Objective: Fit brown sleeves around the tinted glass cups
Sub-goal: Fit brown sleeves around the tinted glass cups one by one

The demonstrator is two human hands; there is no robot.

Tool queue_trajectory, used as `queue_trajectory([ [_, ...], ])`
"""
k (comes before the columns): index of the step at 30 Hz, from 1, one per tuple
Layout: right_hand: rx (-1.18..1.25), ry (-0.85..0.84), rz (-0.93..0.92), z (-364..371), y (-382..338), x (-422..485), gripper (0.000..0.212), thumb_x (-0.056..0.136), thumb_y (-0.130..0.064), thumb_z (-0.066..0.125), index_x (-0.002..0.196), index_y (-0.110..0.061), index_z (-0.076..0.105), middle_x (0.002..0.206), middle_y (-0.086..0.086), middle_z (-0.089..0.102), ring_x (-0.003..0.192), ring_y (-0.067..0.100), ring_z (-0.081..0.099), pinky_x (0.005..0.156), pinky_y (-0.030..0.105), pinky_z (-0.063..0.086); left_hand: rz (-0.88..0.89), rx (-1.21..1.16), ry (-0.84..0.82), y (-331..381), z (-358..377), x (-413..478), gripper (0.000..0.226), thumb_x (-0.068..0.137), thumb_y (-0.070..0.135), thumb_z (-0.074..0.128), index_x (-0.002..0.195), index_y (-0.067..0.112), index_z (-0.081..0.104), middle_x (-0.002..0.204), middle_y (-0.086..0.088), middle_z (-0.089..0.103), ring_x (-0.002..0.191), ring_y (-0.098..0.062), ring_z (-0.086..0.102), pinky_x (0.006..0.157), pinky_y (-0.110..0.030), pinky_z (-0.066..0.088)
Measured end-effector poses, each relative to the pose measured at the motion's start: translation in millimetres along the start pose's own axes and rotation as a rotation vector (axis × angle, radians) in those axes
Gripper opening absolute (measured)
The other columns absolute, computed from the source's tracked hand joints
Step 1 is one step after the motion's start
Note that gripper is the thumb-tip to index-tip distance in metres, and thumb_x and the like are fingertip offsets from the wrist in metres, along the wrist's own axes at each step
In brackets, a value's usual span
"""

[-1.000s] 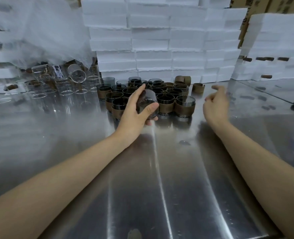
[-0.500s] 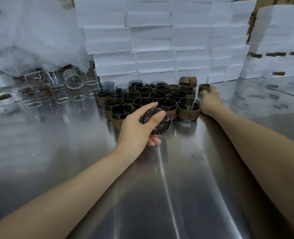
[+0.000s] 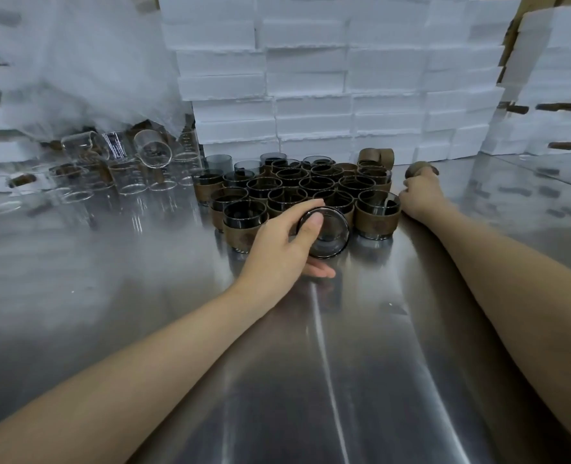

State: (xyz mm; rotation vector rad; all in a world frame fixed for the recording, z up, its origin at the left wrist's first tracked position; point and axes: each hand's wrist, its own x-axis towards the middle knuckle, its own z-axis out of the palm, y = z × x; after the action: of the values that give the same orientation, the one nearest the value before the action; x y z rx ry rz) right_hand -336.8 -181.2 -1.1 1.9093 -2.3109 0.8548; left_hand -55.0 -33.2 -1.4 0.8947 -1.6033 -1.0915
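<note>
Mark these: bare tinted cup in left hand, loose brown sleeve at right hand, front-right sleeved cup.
bare tinted cup (image 3: 336,237), head view, glass end facing camera.
loose brown sleeve (image 3: 416,168), head view, outer wall.
front-right sleeved cup (image 3: 377,220), head view, brown band.

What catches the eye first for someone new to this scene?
At the centre, the left hand grips a bare tinted glass cup, tilted, before a cluster of sleeved cups. At the cluster's right, the right hand grips a brown sleeve. Behind stand stacked white foam boxes.
</note>
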Motion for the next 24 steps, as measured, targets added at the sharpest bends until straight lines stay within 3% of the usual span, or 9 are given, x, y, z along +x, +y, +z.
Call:
queue_trajectory([
  [3, 0.151, 0.141, -0.051, -12, -3, -25, 0.020, 0.080, 0.015, 0.044, 0.084, 0.007, 0.062, 0.119, 0.029, 0.052, 0.115, 0.035, 0.046, 0.081, 0.020, 0.036, -0.009, -0.009, -0.022, 2, -1, -2, 0.032, 0.105, 0.019, 0.043, 0.134, 0.024, 0.055, 0.127, -0.006, 0.062, 0.067, -0.034, 0.074, 0.058, -0.026, 0.060],
  [6, 0.238, 0.272, -0.108, -28, -9, -59, 0.018, 0.072, 0.013, 0.041, 0.065, 0.007, 0.056, 0.085, 0.027, 0.060, 0.082, 0.038, 0.056, 0.064, 0.024, 0.034, -0.025, 0.006, -0.014, 4, 0, -3, 0.033, 0.105, 0.017, 0.043, 0.136, 0.021, 0.055, 0.114, 0.000, 0.067, 0.067, -0.034, 0.073, 0.055, -0.025, 0.060],
  [8, 0.271, 0.350, -0.166, -37, -18, -86, 0.026, 0.078, 0.008, 0.044, 0.077, 0.005, 0.070, 0.084, 0.021, 0.064, 0.088, 0.035, 0.058, 0.069, 0.021, 0.034, -0.036, 0.031, 0.008, 6, 0, -4, 0.033, 0.105, 0.018, 0.044, 0.136, 0.019, 0.055, 0.102, 0.008, 0.068, 0.064, -0.030, 0.073, 0.050, -0.021, 0.056],
  [10, 0.286, 0.452, -0.177, -43, -28, -113, 0.028, 0.085, 0.002, 0.050, 0.098, 0.000, 0.074, 0.099, 0.017, 0.065, 0.096, 0.026, 0.057, 0.077, 0.013, 0.030, -0.048, 0.049, 0.028, 6, 0, -4, 0.033, 0.105, 0.020, 0.044, 0.136, 0.019, 0.055, 0.098, 0.008, 0.068, 0.062, -0.026, 0.073, 0.047, -0.018, 0.052],
  [15, 0.486, 0.607, -0.424, -55, -58, -170, 0.023, 0.085, 0.002, 0.060, 0.104, 0.001, 0.072, 0.098, 0.017, 0.062, 0.070, 0.013, 0.051, 0.069, 0.008, 0.039, -0.016, 0.128, 0.056, 8, 0, -8, 0.034, 0.104, 0.021, 0.045, 0.138, 0.021, 0.054, 0.117, -0.002, 0.063, 0.067, -0.028, 0.074, 0.058, -0.025, 0.060],
  [19, 0.502, 0.537, -0.694, -52, -91, -185, 0.018, 0.082, 0.007, 0.066, 0.097, 0.001, 0.075, 0.092, 0.017, 0.065, 0.070, 0.010, 0.054, 0.070, 0.007, 0.042, 0.044, 0.153, 0.063, 10, 1, -10, 0.031, 0.102, 0.022, 0.051, 0.132, 0.025, 0.058, 0.113, 0.003, 0.066, 0.063, -0.027, 0.074, 0.060, -0.030, 0.061],
  [21, 0.431, 0.488, -0.779, -51, -99, -187, 0.022, 0.079, 0.008, 0.067, 0.097, -0.002, 0.075, 0.093, 0.013, 0.066, 0.072, 0.012, 0.057, 0.067, 0.017, 0.048, 0.074, 0.154, 0.063, 10, 1, -12, 0.027, 0.101, 0.022, 0.053, 0.126, 0.031, 0.059, 0.100, 0.015, 0.068, 0.061, -0.027, 0.073, 0.062, -0.036, 0.062],
  [24, 0.358, 0.439, -0.790, -52, -92, -185, 0.037, 0.081, 0.001, 0.063, 0.115, -0.013, 0.067, 0.095, 0.001, 0.065, 0.070, 0.000, 0.047, 0.060, 0.026, 0.048, 0.089, 0.171, 0.069, 9, 1, -11, 0.027, 0.102, 0.021, 0.052, 0.124, 0.035, 0.060, 0.100, 0.015, 0.069, 0.062, -0.028, 0.073, 0.063, -0.044, 0.062],
])
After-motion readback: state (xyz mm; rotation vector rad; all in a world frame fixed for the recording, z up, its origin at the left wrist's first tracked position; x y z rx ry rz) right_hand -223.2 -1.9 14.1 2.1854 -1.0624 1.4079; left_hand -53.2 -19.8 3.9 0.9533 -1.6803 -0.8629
